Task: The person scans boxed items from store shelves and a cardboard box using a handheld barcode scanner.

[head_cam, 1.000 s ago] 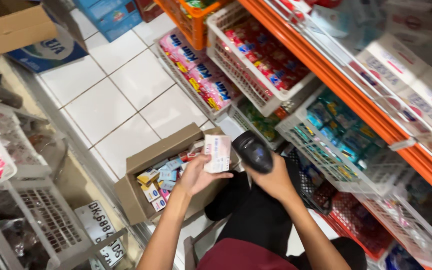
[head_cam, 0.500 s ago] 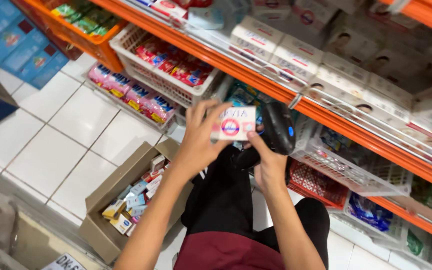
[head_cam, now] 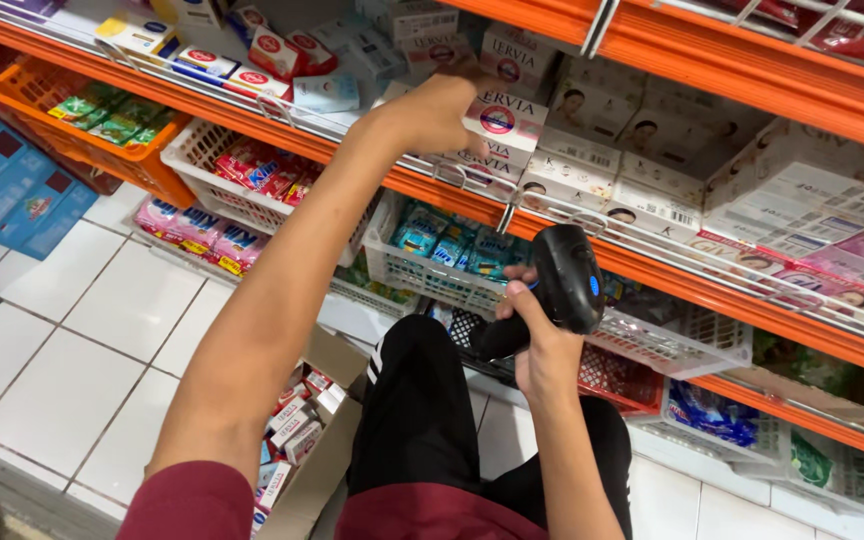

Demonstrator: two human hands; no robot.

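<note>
My left hand (head_cam: 430,115) is up at the orange shelf (head_cam: 672,45), fingers clamped on a small white carton (head_cam: 507,122) with dark lettering and a round red and blue badge on its face. The carton sits at the front edge of the shelf, behind the wire rail (head_cam: 472,185), touching the row of like cartons around it. I cannot count that row exactly; several show faces in the same white print, packed tight and partly hidden by my hand.

My right hand (head_cam: 542,355) is lower, in front of my knees, fingers wrapped tight around the grip of one black handheld scanner (head_cam: 562,275), its head tilted up toward the shelf, with a small blue spot on its side.

Below the shelf hang white wire baskets: one (head_cam: 432,270) just left of the scanner holds teal packets, another (head_cam: 252,165) further left holds red and pink packets. One orange plastic basket (head_cam: 72,95) at the far left holds green packets. A red basket (head_cam: 612,375) shows behind my right wrist.

On the white tiled floor (head_cam: 82,330) beside my left leg stands one open cardboard box (head_cam: 337,440), with small red and white cartons lying inside; I make out roughly six, the rest hidden by my arm
</note>
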